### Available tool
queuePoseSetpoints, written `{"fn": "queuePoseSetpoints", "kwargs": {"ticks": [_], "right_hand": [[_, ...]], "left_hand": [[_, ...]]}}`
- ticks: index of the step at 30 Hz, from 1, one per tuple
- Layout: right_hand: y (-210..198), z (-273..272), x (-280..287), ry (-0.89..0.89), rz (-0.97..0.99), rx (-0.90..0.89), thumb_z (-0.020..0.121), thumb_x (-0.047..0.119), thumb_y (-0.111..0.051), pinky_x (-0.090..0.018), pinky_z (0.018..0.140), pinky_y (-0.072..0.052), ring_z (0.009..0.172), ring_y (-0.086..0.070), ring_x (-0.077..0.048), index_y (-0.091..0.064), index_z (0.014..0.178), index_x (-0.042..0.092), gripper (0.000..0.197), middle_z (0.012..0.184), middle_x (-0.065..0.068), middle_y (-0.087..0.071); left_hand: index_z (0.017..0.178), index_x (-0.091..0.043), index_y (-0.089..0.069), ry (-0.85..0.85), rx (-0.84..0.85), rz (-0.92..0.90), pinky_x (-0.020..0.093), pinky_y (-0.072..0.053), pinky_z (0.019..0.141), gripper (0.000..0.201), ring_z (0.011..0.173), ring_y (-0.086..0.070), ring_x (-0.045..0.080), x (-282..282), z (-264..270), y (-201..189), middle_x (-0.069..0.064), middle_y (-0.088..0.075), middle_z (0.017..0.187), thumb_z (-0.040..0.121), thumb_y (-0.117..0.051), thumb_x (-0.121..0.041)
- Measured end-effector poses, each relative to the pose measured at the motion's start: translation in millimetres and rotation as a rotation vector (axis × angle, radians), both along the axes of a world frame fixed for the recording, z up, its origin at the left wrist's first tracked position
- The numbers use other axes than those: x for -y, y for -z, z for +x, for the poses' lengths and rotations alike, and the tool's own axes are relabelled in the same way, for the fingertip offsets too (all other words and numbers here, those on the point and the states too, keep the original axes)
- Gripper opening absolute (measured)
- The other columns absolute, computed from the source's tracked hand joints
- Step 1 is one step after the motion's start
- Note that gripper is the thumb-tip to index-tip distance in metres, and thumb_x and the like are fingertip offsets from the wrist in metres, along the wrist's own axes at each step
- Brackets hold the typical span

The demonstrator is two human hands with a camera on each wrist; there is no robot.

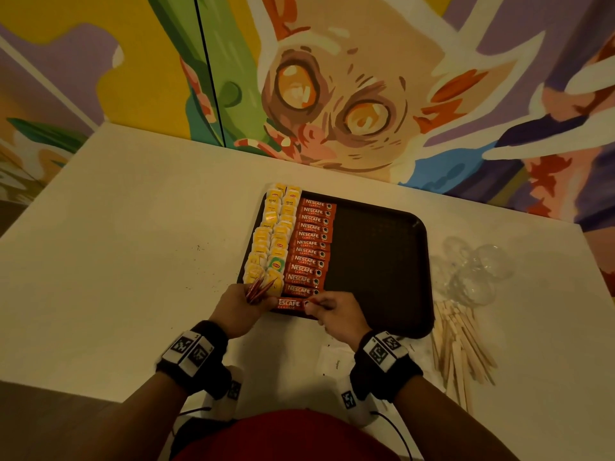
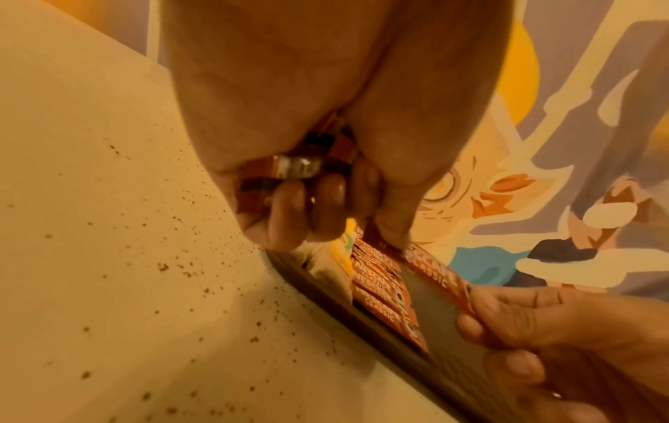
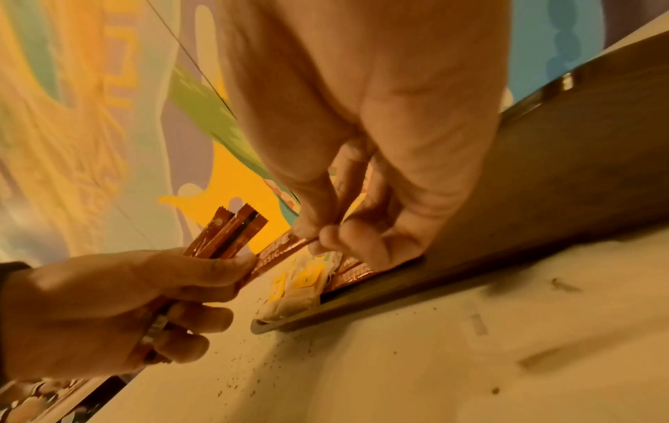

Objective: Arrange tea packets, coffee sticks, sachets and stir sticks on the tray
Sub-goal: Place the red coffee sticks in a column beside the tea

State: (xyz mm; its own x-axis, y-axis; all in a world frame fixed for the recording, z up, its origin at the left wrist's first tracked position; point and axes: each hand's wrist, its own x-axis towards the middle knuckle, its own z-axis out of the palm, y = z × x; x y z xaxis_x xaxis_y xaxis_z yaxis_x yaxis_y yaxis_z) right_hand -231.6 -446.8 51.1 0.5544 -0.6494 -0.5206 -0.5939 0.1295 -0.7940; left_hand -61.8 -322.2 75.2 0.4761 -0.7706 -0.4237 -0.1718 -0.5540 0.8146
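Observation:
A black tray lies on the white table. Yellow tea packets fill two columns along its left side, and red coffee sticks lie in a column beside them. My left hand grips a bundle of coffee sticks at the tray's near left corner; the bundle fans out above the fist. My right hand pinches the right end of one coffee stick lying across the tray's near edge, and my left thumb touches its other end. This stick shows between both hands.
Wooden stir sticks lie in a loose pile right of the tray, with clear plastic wrapping behind them. White sugar sachets lie near the table's front edge. Dark crumbs speckle the table left of the tray. A painted wall stands behind.

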Motion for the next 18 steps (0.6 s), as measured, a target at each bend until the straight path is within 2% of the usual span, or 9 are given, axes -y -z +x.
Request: {"fn": "queuePoseSetpoints", "kwargs": {"ticks": [2,4,7,13,18], "right_hand": [[6.3,-2.0,4.8,0.052,0.005,-0.015,0.088,0.018,-0.072,-0.029,0.084,-0.056,0.091,-0.067,-0.009,-0.072,0.094,0.023,0.007,0.094,0.007,-0.071],[10.8,-5.4,9.2,0.100,-0.001,-0.052,0.088,0.018,-0.072,-0.034,0.093,-0.054,0.095,-0.068,-0.011,-0.072,0.091,0.023,0.007,0.093,0.006,-0.072],[15.7,-10.8,15.0,0.130,-0.040,-0.134,0.088,0.022,-0.072,-0.033,0.092,-0.054,0.095,-0.068,-0.011,-0.074,0.097,0.020,0.009,0.096,0.003,-0.073],[16.8,-8.5,18.4,0.114,-0.019,-0.246,0.088,0.024,-0.072,-0.025,0.083,-0.048,0.097,-0.065,-0.011,-0.073,0.100,0.018,0.014,0.100,0.002,-0.073],[17.1,-3.9,23.3,0.052,-0.017,-0.294,0.084,0.031,-0.076,-0.031,0.089,-0.053,0.094,-0.064,-0.012,-0.069,0.082,0.026,0.009,0.098,0.005,-0.071]], "left_hand": [[0.098,-0.014,-0.068,-0.032,0.022,0.019,0.013,-0.041,0.059,0.014,0.067,-0.056,0.000,1.0,1.4,3.1,-0.012,-0.061,0.074,0.089,-0.069,-0.025],[0.086,-0.017,-0.068,-0.059,0.024,0.034,0.019,-0.042,0.060,0.007,0.062,-0.056,0.003,0.5,4.1,6.4,-0.009,-0.062,0.070,0.088,-0.070,-0.024],[0.071,-0.019,-0.063,-0.060,0.054,0.064,0.019,-0.038,0.053,0.018,0.054,-0.051,0.006,-1.3,6.8,8.1,-0.004,-0.058,0.062,0.089,-0.069,-0.021],[0.074,-0.010,-0.065,-0.077,0.018,0.080,0.018,-0.038,0.049,0.019,0.048,-0.047,0.010,-4.4,6.3,11.1,0.000,-0.055,0.058,0.090,-0.067,-0.021],[0.071,-0.016,-0.062,-0.067,0.012,0.085,0.016,-0.037,0.049,0.021,0.049,-0.048,0.009,-3.1,4.8,11.7,-0.001,-0.056,0.058,0.091,-0.067,-0.021]]}}
